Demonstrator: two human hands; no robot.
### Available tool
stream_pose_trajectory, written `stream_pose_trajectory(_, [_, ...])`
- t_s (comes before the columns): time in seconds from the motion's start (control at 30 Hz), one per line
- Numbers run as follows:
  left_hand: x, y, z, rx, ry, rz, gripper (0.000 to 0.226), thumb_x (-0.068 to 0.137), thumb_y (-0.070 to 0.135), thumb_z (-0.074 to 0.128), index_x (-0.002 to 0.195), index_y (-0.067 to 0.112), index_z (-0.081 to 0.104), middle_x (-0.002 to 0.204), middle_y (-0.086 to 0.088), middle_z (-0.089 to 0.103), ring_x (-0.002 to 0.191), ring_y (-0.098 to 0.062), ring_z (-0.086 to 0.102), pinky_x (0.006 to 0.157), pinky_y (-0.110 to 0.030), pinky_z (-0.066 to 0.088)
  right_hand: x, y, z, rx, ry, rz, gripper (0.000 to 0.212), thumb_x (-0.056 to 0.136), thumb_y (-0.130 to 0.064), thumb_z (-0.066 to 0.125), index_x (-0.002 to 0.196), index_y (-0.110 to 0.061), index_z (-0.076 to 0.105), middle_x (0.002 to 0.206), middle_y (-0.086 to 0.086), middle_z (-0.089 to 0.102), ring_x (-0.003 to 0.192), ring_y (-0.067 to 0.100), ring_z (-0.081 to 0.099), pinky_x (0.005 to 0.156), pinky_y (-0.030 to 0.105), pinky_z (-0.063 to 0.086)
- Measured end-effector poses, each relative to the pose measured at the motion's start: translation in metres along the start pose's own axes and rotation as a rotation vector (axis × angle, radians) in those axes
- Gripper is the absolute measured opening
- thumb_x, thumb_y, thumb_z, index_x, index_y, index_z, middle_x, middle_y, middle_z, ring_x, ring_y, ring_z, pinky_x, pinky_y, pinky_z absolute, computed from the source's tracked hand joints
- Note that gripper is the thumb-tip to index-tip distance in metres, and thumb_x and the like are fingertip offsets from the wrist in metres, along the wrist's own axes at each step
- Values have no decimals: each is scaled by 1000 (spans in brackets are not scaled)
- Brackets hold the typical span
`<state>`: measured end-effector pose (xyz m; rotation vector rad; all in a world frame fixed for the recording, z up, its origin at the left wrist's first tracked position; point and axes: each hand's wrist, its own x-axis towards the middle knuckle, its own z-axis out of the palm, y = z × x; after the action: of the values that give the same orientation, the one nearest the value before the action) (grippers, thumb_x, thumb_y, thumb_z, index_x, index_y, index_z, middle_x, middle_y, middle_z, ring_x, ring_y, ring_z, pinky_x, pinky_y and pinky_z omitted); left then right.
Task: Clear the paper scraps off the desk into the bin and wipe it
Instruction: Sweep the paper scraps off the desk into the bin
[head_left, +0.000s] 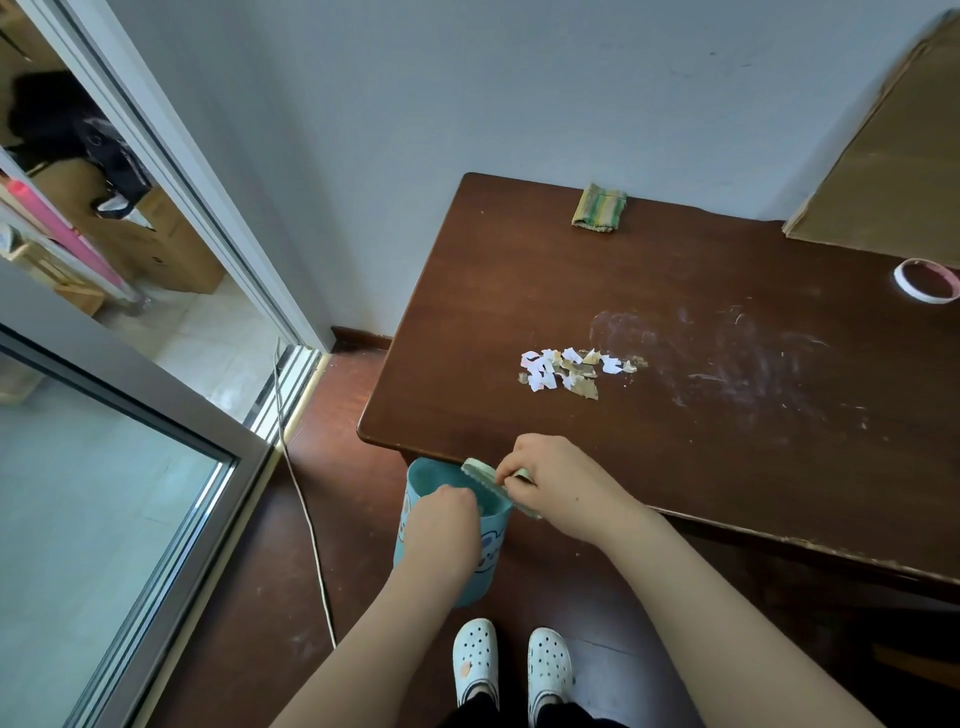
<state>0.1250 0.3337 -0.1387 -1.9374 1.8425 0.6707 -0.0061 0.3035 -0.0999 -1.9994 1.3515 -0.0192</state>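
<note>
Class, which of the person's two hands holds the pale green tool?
The right hand; it pinches the tool, while the left hand grips the bin.

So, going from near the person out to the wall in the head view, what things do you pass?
Blue bin on the floor → pale green tool held by the right hand at the desk's near edge → paper scraps → tape roll → folded striped cloth by the wall.
</note>
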Motion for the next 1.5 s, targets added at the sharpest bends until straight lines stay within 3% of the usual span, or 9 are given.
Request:
stream_pose_trajectory(0.27, [-9,3,-8,46,60,53,13,91,12,53,102,10,59,104,-6,64,92,-22,64,67,-26,44,-2,15,-17,234,237,37,20,88,-15,54,86,-24,72,83,-5,56,68,16,55,67,36,48])
stream_pose_trajectory(0.6, [-24,10,-48,121,-188,65,31,96,19,48,126,11,52,120,-9,59,110,-24,57,96,-34,45,-4,11,-29,452,489,76,21,87,-12,57,77,-28,66,87,-19,57,65,28,59,70,41,53])
stream_pose_trajectory(0.73, [-39,11,-58,70,53,115,21,92,17,49,111,12,58,105,-8,65,97,-25,61,78,-31,47,-4,9,-35,537,571,71,17,86,-8,58,80,-19,69,77,-15,56,69,7,51,76,34,48])
stream_pose_trajectory(0.87, [-46,10,-68,19,302,169,12,92,18,49,98,15,59,97,-4,63,87,-21,60,63,-27,38,-8,7,-47,540,652,34,18,88,-10,56,81,-24,66,80,-13,57,70,6,51,72,25,39])
stream_pose_trajectory(1.03, [-45,14,-80,-90,420,186,13,93,27,48,96,19,58,94,1,63,74,-12,52,62,-23,36,-14,14,-56,573,813,14,22,92,-12,51,83,-28,62,88,0,63,70,8,59,67,22,49])
stream_pose_trajectory(1.13, [-45,17,-88,-154,560,197,15,94,31,47,93,21,57,90,6,60,70,-10,47,61,-22,33,-16,21,-60,722,954,18,20,94,-15,50,88,-29,62,95,5,64,64,-1,61,55,7,45])
stream_pose_trajectory(1.27, [-37,26,-96,-240,699,196,15,94,32,46,94,20,53,87,6,50,73,-14,51,60,-23,33,-15,41,-70,720,1116,75,18,95,-19,49,92,-31,62,102,1,62,72,-1,62,65,11,50])
stream_pose_trajectory(1.4, [-23,36,-98,-303,776,223,12,95,31,48,96,19,51,86,7,43,69,-9,45,55,-19,26,-8,73,-81,430,1012,214,20,96,-18,47,106,-16,65,101,-4,53,92,15,60,79,26,47])
stream_pose_trajectory(1.5, [-12,42,-99,-329,797,253,10,94,27,51,95,17,53,90,5,48,69,-7,41,53,-16,24,0,98,-81,201,856,331,26,98,-20,44,115,-9,62,103,-3,43,86,14,49,74,22,35])
